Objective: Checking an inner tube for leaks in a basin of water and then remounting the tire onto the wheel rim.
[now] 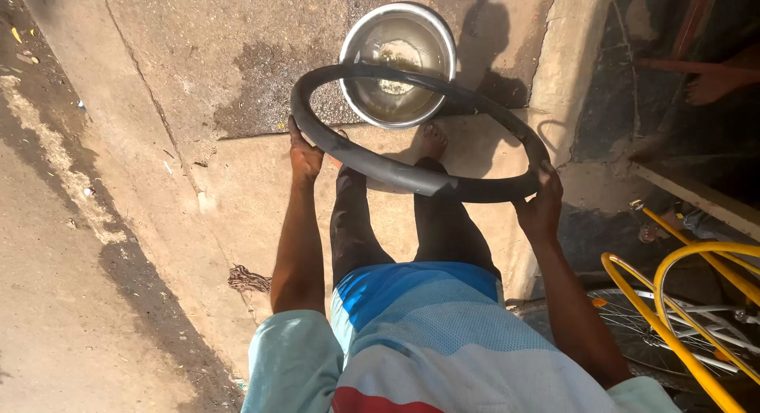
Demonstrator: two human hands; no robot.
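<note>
Head view, looking down on a standing person. The black rubber inner tube point(396, 173), an inflated ring of bicycle-wheel size, is held level in front of the body, above the ground, with its far arc passing over the round metal basin point(398, 63). The left hand point(304, 154) is clamped on the tube at its 9 o'clock side, fingers wrapped over the rubber. The right hand point(541, 203) is closed on the tube at about 4 o'clock, thumb side up, gripping the ring's near-right arc. The two hands are well apart, one at each side of the ring.

The basin stands on the concrete ground point(158, 183) at 12 o'clock from the person; it holds shallow, cloudy water. A dark wet patch point(269, 89) spreads on the concrete at the basin's 9 o'clock. The person's bare foot point(432, 140) shows through the ring, just beside the basin's near edge. At 4 o'clock from the person lies a yellow tubular bicycle frame point(681, 318) with a spoked wheel point(641, 326). At 2 o'clock, another person's bare foot point(712, 85) rests in shadow.
</note>
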